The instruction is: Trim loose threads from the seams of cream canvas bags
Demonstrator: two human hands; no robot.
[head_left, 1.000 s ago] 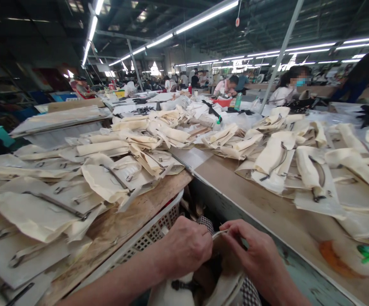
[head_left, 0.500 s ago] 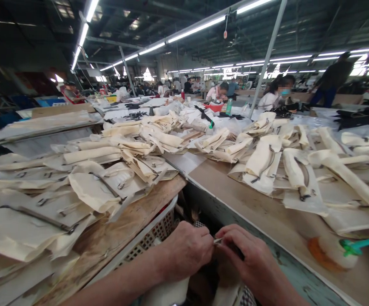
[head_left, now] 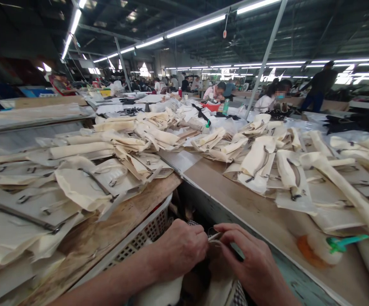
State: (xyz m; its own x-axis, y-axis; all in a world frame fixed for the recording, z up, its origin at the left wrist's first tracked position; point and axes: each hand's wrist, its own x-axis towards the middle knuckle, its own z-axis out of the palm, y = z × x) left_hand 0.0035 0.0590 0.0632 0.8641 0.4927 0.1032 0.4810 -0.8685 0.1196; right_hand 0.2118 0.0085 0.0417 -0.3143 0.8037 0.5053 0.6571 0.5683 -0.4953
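Observation:
Low in the middle of the view, my left hand [head_left: 180, 248] and my right hand [head_left: 250, 259] meet, both closed in a pinch on the edge of a cream fabric piece [head_left: 214, 236] that hangs down between them over my lap. More of that cream piece [head_left: 168, 293] shows under my left wrist. Both hands sit in the gap between a wooden table [head_left: 123, 221] on the left and a brown workbench [head_left: 235, 199] on the right.
Cream bag pieces with dark zippers [head_left: 85, 187] are piled on the left table, and more [head_left: 267, 161] lie on the right bench. A white plastic basket [head_left: 140, 240] sits under the table edge. A glue pot with a green brush [head_left: 327, 248] stands right. Other workers [head_left: 272, 97] sit far back.
The view has drifted right, so the piles sit further left. My hands stay pinched on the fabric edge and have shifted a little left and down.

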